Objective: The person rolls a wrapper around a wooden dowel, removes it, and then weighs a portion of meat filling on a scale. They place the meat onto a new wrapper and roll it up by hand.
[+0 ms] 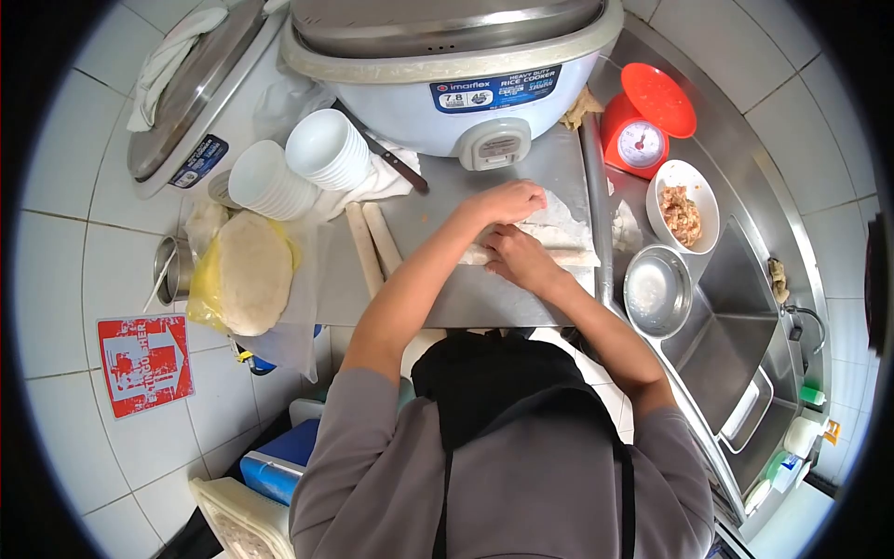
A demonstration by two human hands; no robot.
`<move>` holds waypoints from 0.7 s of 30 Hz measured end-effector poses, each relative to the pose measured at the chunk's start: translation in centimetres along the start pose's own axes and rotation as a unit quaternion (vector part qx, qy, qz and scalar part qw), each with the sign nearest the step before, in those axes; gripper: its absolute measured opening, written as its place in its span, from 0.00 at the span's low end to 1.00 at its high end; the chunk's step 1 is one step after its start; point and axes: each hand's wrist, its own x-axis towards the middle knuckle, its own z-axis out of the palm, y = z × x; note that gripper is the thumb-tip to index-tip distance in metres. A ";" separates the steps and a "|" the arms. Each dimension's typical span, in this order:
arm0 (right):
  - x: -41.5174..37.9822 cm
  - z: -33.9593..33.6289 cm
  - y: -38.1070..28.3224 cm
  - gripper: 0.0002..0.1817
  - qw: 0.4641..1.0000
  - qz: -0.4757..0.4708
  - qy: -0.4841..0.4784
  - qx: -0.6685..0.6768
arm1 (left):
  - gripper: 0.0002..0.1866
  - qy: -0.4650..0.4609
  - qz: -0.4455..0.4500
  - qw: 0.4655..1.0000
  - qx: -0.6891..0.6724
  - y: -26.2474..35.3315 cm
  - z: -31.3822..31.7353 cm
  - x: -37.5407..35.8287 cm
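Observation:
On the steel worktop (433,279), a thin pale dough sheet (570,214) lies with a long pale dough roll (573,257) along its near side. My left hand (510,201) is closed over the sheet's left part, fingers curled; what they pinch is hidden. Just nearer to me, my right hand (523,258) has its fingers bent down around the roll. Two finished-looking pale rolls (365,250) lie side by side left of my left forearm. Farther left, a big flat slab of dough (253,272) rests on yellow and clear plastic.
A large rice cooker (391,107) stands behind my hands. Stacked white bowls (328,149) and a brown-handled knife (400,168) are at back left. To the right are a red scale (643,140), a bowl of meat filling (682,210), a metal bowl (657,291) and a sink (722,326).

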 end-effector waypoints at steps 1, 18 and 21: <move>0.1 0.2 -0.1 0.19 1.000 0.001 0.000 0.000 | 0.17 0.000 -0.005 1.000 -0.001 0.2 0.0 0.0; 0.1 0.4 -2.1 0.15 0.986 -0.113 0.122 -0.023 | 0.12 0.072 -0.003 0.986 -0.148 -1.2 -0.1 -1.9; 0.2 1.7 -1.9 0.09 0.979 -0.126 0.157 0.028 | 0.11 0.228 0.007 0.957 -0.179 0.6 -0.8 -6.0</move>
